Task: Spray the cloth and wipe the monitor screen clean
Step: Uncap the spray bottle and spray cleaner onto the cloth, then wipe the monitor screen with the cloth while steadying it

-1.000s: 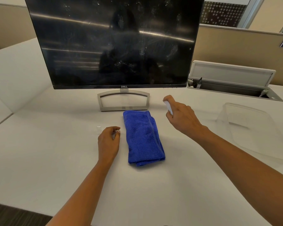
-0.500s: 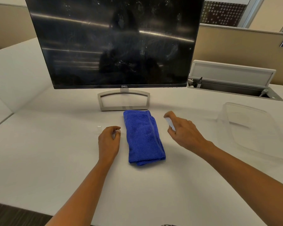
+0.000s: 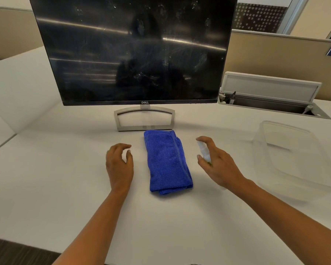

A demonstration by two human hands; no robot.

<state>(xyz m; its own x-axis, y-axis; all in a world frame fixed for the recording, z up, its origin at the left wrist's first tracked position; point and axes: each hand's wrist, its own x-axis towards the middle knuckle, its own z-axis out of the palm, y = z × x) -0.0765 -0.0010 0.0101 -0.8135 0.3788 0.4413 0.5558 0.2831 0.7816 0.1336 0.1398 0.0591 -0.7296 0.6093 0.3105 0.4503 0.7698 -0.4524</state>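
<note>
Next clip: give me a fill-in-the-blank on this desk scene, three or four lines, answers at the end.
1. The folded cloth is ____ in colour.
2. The right hand grips the spray bottle; the left hand holds ____.
3. The cloth lies just in front of the ____ of the monitor.
4. The clear container sits to the cloth's ____.
Answers: blue; nothing; stand; right.

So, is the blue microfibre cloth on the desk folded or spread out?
Folded: the blue microfibre cloth lies as a narrow strip, layers showing at its near end.
</note>
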